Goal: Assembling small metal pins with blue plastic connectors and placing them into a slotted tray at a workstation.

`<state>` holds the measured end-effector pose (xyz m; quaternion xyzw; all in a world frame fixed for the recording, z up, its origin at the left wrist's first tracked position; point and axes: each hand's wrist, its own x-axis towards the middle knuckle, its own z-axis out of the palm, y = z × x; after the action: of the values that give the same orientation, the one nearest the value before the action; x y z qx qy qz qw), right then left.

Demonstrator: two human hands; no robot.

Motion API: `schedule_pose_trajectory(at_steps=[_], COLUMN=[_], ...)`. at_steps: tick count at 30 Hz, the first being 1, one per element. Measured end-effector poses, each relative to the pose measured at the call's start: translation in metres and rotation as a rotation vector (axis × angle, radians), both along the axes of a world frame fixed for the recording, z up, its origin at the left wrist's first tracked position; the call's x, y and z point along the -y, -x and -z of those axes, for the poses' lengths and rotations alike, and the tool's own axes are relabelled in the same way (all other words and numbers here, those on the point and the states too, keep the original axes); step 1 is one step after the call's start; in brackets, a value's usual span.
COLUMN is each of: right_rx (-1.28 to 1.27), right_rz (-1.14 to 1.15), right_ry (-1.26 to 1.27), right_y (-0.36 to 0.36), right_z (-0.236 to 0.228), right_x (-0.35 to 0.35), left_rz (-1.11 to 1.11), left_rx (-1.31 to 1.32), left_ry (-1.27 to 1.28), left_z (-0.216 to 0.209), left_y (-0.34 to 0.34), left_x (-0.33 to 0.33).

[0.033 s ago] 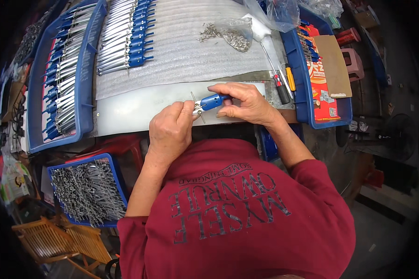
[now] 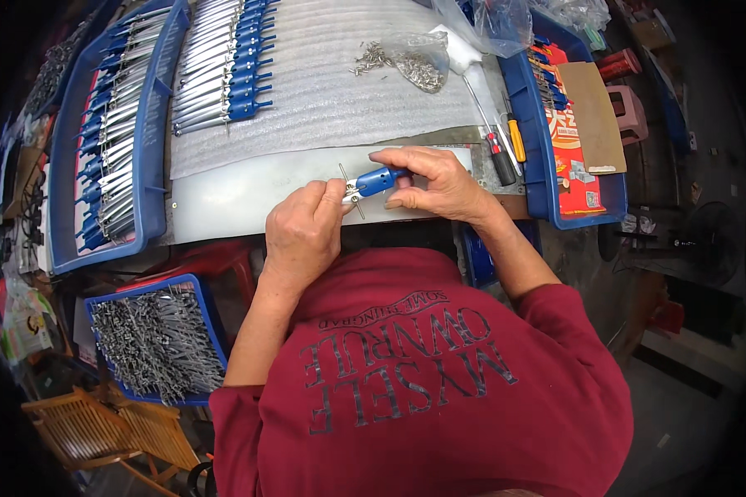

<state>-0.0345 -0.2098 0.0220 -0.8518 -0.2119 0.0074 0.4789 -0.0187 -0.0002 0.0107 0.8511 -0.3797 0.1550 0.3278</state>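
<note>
Over the near edge of the white work board [image 2: 249, 195], I hold a slim part with a blue cylindrical head [image 2: 374, 182] and a silver metal body. A thin pin [image 2: 345, 172] sticks out crosswise where blue meets silver. My left hand [image 2: 305, 224] is closed round the silver end, which it mostly hides. On the other side, my right hand [image 2: 439, 184] has its thumb and fingers about the tip of the blue head. Finished-looking parts of the same kind [image 2: 224, 83] lie in a row on the foam sheet [image 2: 323, 99] beyond.
Similar parts fill a blue tray [image 2: 151, 190] at left. Small screws [image 2: 423, 73] spill from a clear bag. Screwdrivers, one red and black [image 2: 501, 157], one yellow [image 2: 516, 139], lie beside another blue tray [image 2: 584, 220] at right. A lower blue bin [image 2: 215, 331] holds many metal pieces.
</note>
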Motion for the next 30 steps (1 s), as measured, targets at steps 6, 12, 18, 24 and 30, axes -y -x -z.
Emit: schedule_pose_trajectory(at_steps=[6, 12, 18, 24, 30], right_rx=[-0.065, -0.113, -0.065, 0.064, 0.256], right_rz=[0.013, 0.122, 0.391, 0.454, 0.404], right_ry=[-0.036, 0.015, 0.095, 0.273, 0.452], right_y=[-0.005, -0.018, -0.041, -0.073, -0.104], right_z=[0.006, 0.004, 0.002, 0.01, 0.026], right_x=[0.014, 0.028, 0.03, 0.032, 0.035], left_rz=[0.005, -0.014, -0.02, -0.042, -0.056], left_rx=[-0.02, -0.024, -0.009, 0.022, 0.015], left_ry=[0.012, -0.01, -0.027, -0.047, -0.052], left_z=[0.008, 0.013, 0.02, 0.021, 0.021], left_y=[-0.006, -0.012, -0.02, -0.019, -0.02], left_x=[0.002, 0.003, 0.005, 0.006, 0.007])
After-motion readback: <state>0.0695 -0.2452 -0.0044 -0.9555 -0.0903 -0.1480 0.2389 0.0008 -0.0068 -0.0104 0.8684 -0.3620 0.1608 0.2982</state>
